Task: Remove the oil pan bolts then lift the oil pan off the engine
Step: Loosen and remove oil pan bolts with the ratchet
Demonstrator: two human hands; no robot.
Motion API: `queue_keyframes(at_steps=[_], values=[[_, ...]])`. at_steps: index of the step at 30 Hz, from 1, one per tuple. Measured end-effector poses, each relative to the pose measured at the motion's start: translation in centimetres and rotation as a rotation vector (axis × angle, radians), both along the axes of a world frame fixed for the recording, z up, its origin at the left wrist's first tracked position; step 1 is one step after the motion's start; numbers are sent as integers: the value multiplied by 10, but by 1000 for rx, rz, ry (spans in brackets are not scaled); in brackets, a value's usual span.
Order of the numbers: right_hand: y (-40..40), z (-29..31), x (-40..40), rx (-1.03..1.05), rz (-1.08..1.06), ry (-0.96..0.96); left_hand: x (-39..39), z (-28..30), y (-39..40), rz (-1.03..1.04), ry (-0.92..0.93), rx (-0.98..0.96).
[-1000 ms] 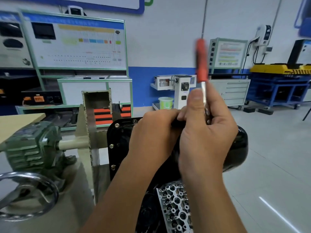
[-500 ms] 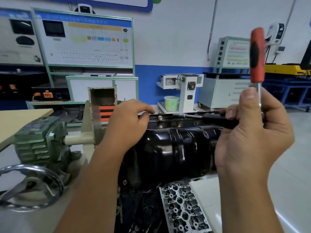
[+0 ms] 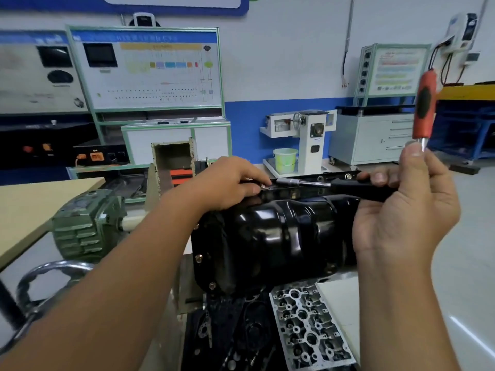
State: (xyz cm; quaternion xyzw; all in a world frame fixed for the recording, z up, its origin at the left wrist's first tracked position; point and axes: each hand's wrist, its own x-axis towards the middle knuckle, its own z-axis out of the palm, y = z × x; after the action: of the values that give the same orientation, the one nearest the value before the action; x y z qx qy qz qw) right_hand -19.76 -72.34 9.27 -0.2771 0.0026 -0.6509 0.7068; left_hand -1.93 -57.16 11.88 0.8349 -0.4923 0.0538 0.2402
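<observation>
The black oil pan (image 3: 278,236) sat bolted on the engine, mounted sideways on the stand, its glossy belly facing the camera. Up on the top flange the left hand (image 3: 230,183) lay across the pan's edge, fingertips curled down around a bolt (image 3: 263,186) right at the socket's tip, pinching at it. And the right hand (image 3: 401,210) had the ratchet (image 3: 356,184) gripped: fingers wrapped around the dark head and extension, thumb up against the steel shank, the red handle (image 3: 425,108) standing nearly upright above the fist. The silver extension ran level along the flange from the right hand to the left hand's fingertips. More bolts showed down the pan's left flange (image 3: 198,258), seated in their holes. Below the pan lay a bare cylinder head (image 3: 308,325), valve pockets up. Off to the left, the green gearbox (image 3: 85,223) of the stand and its chrome handwheel (image 3: 48,285) sat beside a tan bench (image 3: 32,202).
</observation>
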Motion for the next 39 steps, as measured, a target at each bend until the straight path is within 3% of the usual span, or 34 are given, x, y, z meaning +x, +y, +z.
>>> queue_keyframes(at_steps=[16,24,33,39], values=[[-10,-1,-8,68,114,-40,7,10,-20,3,-424,183],[-12,-1,-9,62,124,-35,9,14,-17,-101,-444,269],[-10,0,-11,84,122,-45,11,11,-16,-92,-371,157],[-10,1,-10,84,126,-47,11,12,-18,-119,-394,204]])
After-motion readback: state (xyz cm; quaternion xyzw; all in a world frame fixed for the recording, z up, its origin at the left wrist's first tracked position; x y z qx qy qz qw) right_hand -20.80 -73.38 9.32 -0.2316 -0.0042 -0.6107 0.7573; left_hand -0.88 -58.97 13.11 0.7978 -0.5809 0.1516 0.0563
